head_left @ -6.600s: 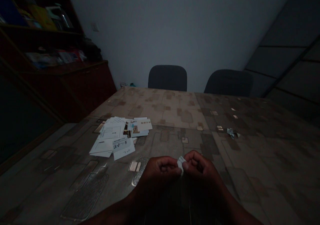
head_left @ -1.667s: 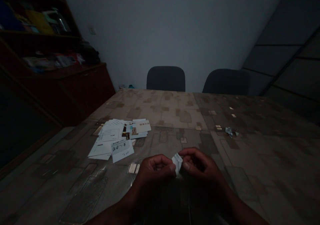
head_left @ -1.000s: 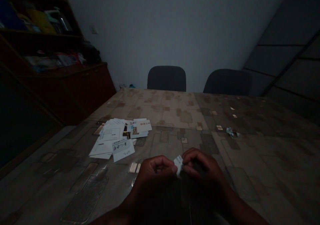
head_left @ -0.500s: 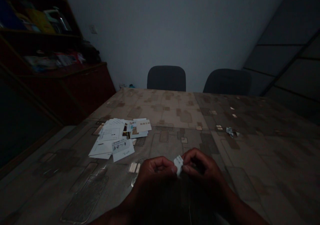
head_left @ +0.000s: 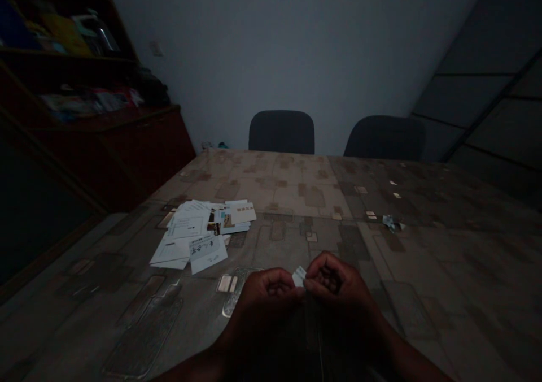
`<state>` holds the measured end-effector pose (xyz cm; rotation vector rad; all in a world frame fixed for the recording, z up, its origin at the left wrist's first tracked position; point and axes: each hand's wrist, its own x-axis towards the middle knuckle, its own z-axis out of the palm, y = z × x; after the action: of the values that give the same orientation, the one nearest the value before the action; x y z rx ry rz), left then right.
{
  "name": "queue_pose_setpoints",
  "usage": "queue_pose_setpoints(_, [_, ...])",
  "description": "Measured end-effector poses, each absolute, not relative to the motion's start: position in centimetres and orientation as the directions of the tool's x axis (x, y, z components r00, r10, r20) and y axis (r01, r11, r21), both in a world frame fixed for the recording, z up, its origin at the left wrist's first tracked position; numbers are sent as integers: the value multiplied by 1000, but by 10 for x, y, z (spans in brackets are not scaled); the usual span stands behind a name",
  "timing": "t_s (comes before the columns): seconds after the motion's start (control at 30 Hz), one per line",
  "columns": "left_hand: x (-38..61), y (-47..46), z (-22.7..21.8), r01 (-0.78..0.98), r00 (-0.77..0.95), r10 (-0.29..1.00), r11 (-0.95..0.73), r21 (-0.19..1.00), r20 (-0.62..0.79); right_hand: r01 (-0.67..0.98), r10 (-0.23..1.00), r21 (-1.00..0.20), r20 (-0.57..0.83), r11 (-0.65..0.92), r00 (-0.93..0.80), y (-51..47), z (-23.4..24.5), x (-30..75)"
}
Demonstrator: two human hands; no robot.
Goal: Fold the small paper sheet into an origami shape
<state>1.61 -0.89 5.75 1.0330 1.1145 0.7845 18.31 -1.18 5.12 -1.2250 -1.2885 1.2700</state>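
Between my two hands is a small white piece of paper [head_left: 298,276] with faint print on it. My left hand [head_left: 271,291] pinches its left and lower side with thumb and fingers. On the other side, the thumb and curled fingers of my right hand [head_left: 332,280] grip its right edge. Both hands are close together above the near part of the table, and the fingers hide much of the paper. Left of my hands lies a spread pile of white cards [head_left: 182,229], some printed with pictures and dark characters.
A patterned cloth covers the table [head_left: 275,178]. A crumpled bit of paper [head_left: 393,223] lies to the right. Two dark chairs [head_left: 282,132] stand at the far edge. On the left is a wooden cabinet [head_left: 144,150] with items on its shelves. The room is dim.
My hands have drawn closer together around the paper, and less of it shows now. My left thumb has moved slightly right and down. The card pile has not moved.
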Motion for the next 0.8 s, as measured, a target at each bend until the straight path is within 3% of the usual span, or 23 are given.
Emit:
queue_pose_setpoints(0.17, [15,-5,50,-80,320,869,422,903,-377,-128,973,-979,-131,-157,-188,-9,49,191])
queue_pose_setpoints(0.43, [14,-4,55,-22,331,872,388,921,-360,-198,946,-953,-170,-230,-277,-7,45,195])
queue_pose_setpoints(0.8, [12,-2,52,171,350,894,233,957,-280,89,939,-968,-250,-235,-235,-1,44,192])
